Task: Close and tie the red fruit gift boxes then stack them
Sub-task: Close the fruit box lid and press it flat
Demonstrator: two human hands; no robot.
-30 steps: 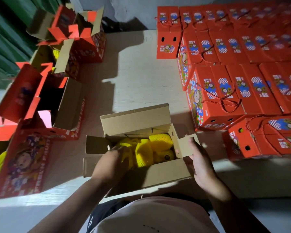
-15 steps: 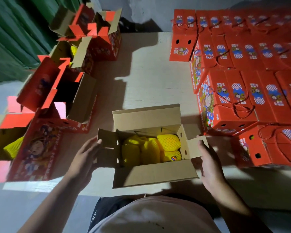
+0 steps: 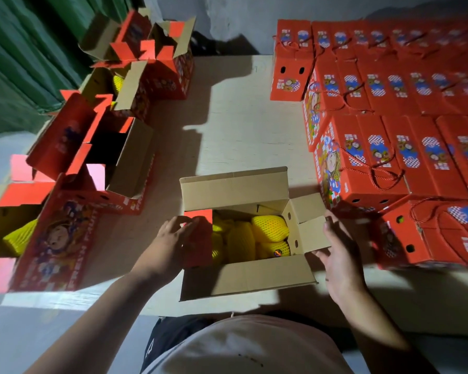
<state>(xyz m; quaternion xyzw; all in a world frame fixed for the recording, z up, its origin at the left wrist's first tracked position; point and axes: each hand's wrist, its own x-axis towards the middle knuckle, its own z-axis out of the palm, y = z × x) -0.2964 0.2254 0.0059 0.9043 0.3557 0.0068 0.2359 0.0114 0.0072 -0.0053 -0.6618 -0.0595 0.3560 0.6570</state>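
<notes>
Open box [image 3: 247, 276] mid-worktop, long axis left–right, fruit [image 3: 268, 228] inside | left hand [image 3: 173, 238] fingers curled on the box's left flap [image 3: 199, 236], folding inward | right hand [image 3: 338, 255] fingers spread against the right flap [image 3: 310, 225] | both equally near.

Left hand [image 3: 173, 238] is seen at centre frame, fingers bent downward; right hand [image 3: 338, 255] is held open at centre right.
</notes>
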